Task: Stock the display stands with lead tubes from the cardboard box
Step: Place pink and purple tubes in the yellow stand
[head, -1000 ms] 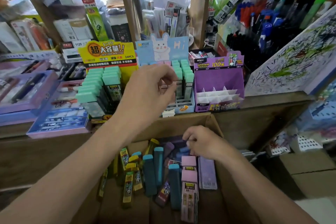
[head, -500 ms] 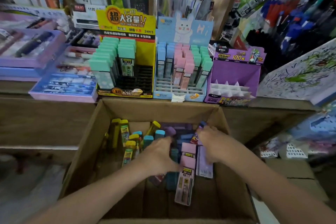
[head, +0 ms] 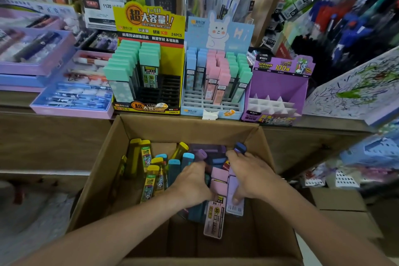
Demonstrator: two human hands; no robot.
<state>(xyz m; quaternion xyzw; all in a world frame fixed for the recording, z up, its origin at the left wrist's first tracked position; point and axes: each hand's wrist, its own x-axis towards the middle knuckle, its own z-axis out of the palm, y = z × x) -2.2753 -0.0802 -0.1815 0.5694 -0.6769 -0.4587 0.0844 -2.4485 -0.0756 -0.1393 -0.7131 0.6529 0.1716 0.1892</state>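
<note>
1. Lead tubes (head: 217, 181) lie loose in the cardboard box (head: 103, 170) below the display stands (head: 212, 75).
2. Left hand (head: 191, 183) and right hand (head: 248, 176) curl among them; what each holds cannot be told.
3. Step: gathering. Next: lift matching tubes to empty slots.

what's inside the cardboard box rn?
Cardboard box holds loose lead tubes: yellow-capped, blue-capped, pink. Both hands cover the middle; tubes underneath are hidden.
</note>
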